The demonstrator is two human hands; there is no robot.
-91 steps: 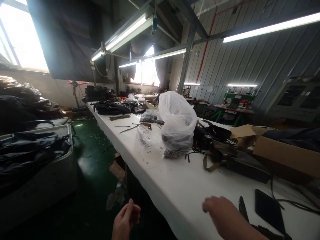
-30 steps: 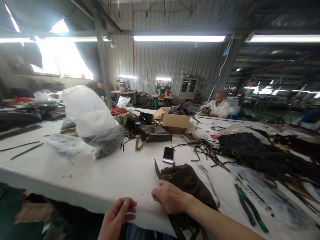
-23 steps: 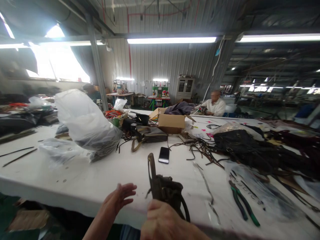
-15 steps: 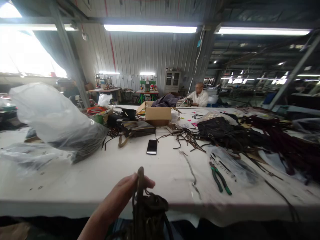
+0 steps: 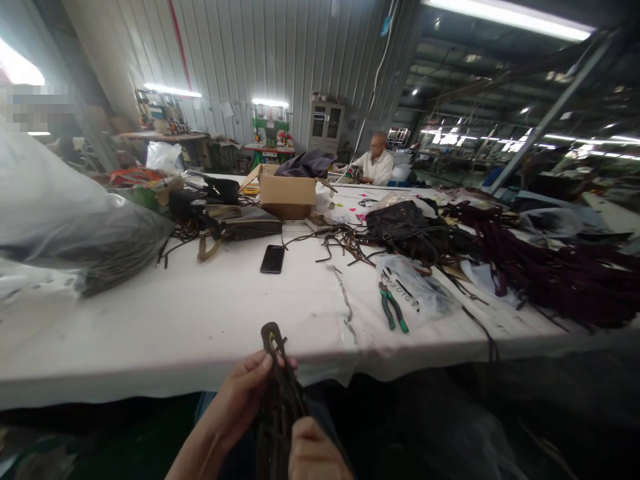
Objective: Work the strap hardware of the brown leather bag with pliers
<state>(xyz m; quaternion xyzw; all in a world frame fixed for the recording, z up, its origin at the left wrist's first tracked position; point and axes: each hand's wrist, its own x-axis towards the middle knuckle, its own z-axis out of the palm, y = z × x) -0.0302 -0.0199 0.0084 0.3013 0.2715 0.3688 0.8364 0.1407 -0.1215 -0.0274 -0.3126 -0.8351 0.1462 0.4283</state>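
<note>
White tabletop (image 5: 200,327), strap now lifted off it.
Left hand (image 5: 240,400) and right hand (image 5: 313,453) both grip the dark strap (image 5: 280,393), raised since a second ago.

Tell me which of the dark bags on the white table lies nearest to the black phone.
The flat brown bag with a tan strap, just beyond the black phone. The black bag sits farther right, behind tangled straps.

Both hands, left (image 5: 240,400) and right (image 5: 313,453), closed on dark brown leather strap (image 5: 277,393) at 6 o'clock, below white table (image 5: 175,327); black phone (image 5: 273,259) and green-handled pliers (image 5: 393,310) toward 12.
</note>
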